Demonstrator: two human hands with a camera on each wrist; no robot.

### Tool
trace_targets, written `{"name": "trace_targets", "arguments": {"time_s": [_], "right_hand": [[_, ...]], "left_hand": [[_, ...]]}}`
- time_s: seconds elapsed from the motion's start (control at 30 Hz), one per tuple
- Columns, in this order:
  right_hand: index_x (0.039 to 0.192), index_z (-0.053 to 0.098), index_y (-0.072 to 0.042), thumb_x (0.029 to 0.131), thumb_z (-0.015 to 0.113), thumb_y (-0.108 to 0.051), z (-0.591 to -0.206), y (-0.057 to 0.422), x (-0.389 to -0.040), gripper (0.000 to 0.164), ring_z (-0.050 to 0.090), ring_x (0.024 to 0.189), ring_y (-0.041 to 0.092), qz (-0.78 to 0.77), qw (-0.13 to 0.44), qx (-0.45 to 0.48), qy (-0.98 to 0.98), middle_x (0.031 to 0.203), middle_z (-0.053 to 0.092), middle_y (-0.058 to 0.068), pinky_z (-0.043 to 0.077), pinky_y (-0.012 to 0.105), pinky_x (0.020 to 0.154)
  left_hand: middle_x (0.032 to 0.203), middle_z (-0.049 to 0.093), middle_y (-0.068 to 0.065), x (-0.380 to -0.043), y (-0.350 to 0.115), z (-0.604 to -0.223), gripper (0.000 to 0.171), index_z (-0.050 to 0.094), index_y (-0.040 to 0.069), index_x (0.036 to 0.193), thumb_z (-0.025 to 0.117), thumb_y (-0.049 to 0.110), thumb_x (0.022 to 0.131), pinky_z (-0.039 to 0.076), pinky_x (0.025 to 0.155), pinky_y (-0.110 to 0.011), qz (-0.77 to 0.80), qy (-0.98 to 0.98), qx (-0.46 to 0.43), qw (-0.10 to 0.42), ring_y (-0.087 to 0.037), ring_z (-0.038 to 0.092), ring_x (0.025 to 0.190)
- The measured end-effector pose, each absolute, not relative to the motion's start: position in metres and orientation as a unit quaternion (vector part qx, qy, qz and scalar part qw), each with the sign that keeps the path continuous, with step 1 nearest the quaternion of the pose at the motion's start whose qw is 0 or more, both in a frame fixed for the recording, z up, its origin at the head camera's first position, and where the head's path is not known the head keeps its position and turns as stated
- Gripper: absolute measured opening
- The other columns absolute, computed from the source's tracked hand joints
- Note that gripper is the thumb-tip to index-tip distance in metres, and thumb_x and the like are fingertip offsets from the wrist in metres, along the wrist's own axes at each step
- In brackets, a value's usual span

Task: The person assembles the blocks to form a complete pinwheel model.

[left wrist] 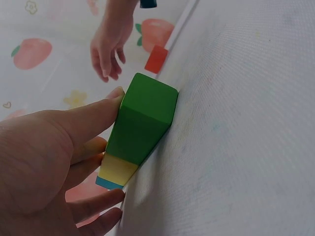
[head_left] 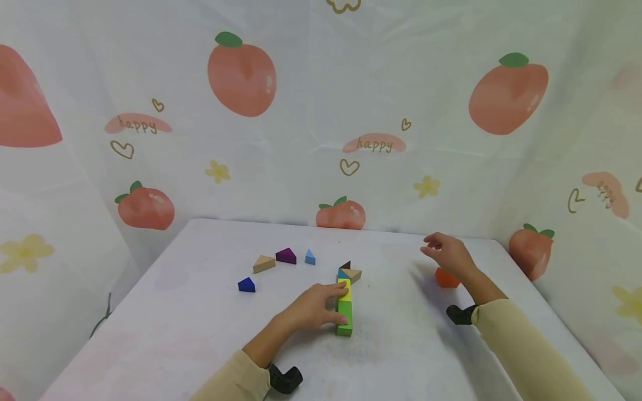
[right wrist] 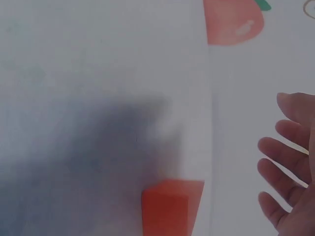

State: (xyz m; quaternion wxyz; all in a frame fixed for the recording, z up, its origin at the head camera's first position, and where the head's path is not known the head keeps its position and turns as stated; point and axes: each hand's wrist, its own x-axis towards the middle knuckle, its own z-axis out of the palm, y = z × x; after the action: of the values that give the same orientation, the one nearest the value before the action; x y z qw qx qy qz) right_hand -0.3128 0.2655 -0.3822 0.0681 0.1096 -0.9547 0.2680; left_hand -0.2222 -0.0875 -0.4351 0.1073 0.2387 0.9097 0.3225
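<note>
On the white table in the head view, a green block (head_left: 344, 328) and a yellow block (head_left: 344, 297) lie end to end in a line. My left hand (head_left: 311, 307) rests on this line, thumb on the green block and fingertips on the yellow one. At the far end of the line are a teal triangular block (head_left: 342, 274), a tan triangular block (head_left: 354, 275) and a dark brown triangular block (head_left: 346, 265). Raised over the right side, my right hand (head_left: 451, 256) holds nothing, its fingers loosely bent. An orange block (head_left: 446, 279) sits below it, partly hidden by the wrist.
Left of the line lie a tan triangular block (head_left: 264, 264), a purple block (head_left: 286, 255), a light blue triangular block (head_left: 310, 257) and a dark blue block (head_left: 246, 285). A printed cloth (head_left: 296, 167) hangs behind the table. Black bands (head_left: 286, 380) are on the wrists.
</note>
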Motion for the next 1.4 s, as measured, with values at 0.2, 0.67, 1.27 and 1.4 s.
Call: {"name": "trace_targets", "arguments": {"time_s": [0.2,0.67,1.27,1.4], "right_hand": [[0.126,0.056,0.003,0.092,0.067,-0.029,-0.388,0.285,-0.313,0.048,0.054,0.111,0.044,0.239,0.026,0.116,-0.964,0.115,0.063,0.024,0.044,0.059,0.091],[0.131,0.051,0.004,0.087,0.071,-0.035,-0.402,0.31,-0.298,0.062,0.054,0.102,0.042,0.188,-0.073,0.082,-0.976,0.119,0.058,0.027,0.049,0.05,0.076],[0.119,0.059,0.005,0.085,0.076,-0.032,-0.424,0.314,-0.289,0.052,0.054,0.087,0.03,0.24,-0.033,0.048,-0.969,0.099,0.062,0.017,0.052,0.041,0.072],[0.12,0.06,0.004,0.086,0.076,-0.032,-0.422,0.308,-0.289,0.052,0.054,0.089,0.032,0.239,-0.03,0.053,-0.969,0.101,0.062,0.018,0.052,0.044,0.076]], "left_hand": [[0.148,0.044,0.008,-0.221,-0.087,-0.437,0.069,0.052,0.021,0.143,0.076,0.044,0.082,0.035,0.109,-0.044,0.321,0.911,0.237,0.106,-0.021,0.038,0.137],[0.148,0.043,0.01,-0.222,-0.085,-0.434,0.071,0.052,0.019,0.143,0.076,0.043,0.082,0.035,0.109,-0.042,0.315,0.913,0.236,0.104,-0.02,0.037,0.138],[0.148,0.043,0.01,-0.222,-0.086,-0.436,0.071,0.051,0.02,0.143,0.076,0.045,0.082,0.035,0.109,-0.042,0.315,0.914,0.232,0.104,-0.02,0.037,0.138],[0.148,0.044,0.01,-0.222,-0.087,-0.436,0.07,0.052,0.019,0.142,0.077,0.043,0.082,0.034,0.109,-0.042,0.318,0.912,0.24,0.1,-0.02,0.037,0.138]]}}
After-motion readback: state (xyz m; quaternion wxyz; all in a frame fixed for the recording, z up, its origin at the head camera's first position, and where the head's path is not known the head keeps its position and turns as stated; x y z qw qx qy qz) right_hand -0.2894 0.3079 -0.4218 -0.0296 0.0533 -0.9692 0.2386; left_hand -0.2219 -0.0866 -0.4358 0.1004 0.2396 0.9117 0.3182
